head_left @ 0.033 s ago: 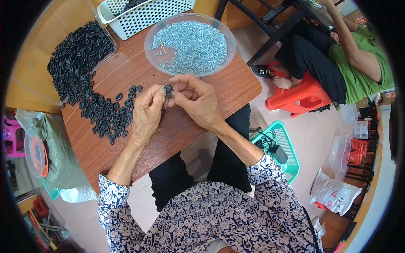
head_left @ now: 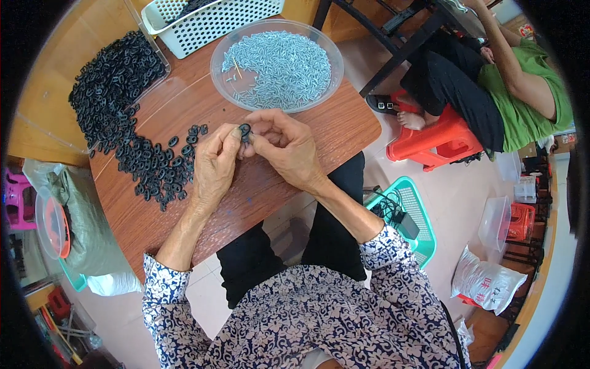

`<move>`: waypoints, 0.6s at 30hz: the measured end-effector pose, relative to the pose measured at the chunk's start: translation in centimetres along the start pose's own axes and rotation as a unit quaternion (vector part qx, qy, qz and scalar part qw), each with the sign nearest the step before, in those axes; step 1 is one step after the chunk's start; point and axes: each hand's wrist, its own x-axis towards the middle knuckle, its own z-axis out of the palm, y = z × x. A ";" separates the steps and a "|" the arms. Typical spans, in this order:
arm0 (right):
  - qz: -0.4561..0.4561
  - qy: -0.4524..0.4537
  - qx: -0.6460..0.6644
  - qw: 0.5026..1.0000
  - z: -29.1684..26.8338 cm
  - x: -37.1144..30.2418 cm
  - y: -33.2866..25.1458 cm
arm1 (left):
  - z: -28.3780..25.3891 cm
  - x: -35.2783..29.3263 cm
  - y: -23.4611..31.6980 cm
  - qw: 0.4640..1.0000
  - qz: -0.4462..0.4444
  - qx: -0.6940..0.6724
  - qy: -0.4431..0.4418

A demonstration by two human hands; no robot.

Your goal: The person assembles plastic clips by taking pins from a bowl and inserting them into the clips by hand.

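Note:
Over the wooden table, my left hand pinches a small black oval plastic piece with holes between thumb and fingertips. My right hand is closed against the piece's right side, thumb low and fingers curled. Whatever its fingertips may hold is hidden. Left of my hands, many loose black oval pieces spread out from a larger heap. Beyond my hands stands a clear round bowl of small silvery screw-like pins, with a thin golden stick among them.
A white perforated basket stands at the table's far edge. Right of my legs, a green basket on the floor holds a black adapter and cables. Another person in green sits on a red stool. A sack stands left of the table.

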 end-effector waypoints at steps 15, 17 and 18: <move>0.009 -0.032 -0.028 0.999 -0.3 -0.1 -0.4 | -1.4 0.6 -0.4 0.996 -0.039 0.041 -0.066; 0.016 -0.053 -0.023 0.998 -0.5 0.0 -0.1 | -1.6 0.6 -0.7 0.996 -0.046 0.044 -0.069; 0.015 -0.054 -0.022 0.998 -0.5 0.0 -0.2 | -1.8 0.6 -0.9 0.995 -0.055 0.049 -0.072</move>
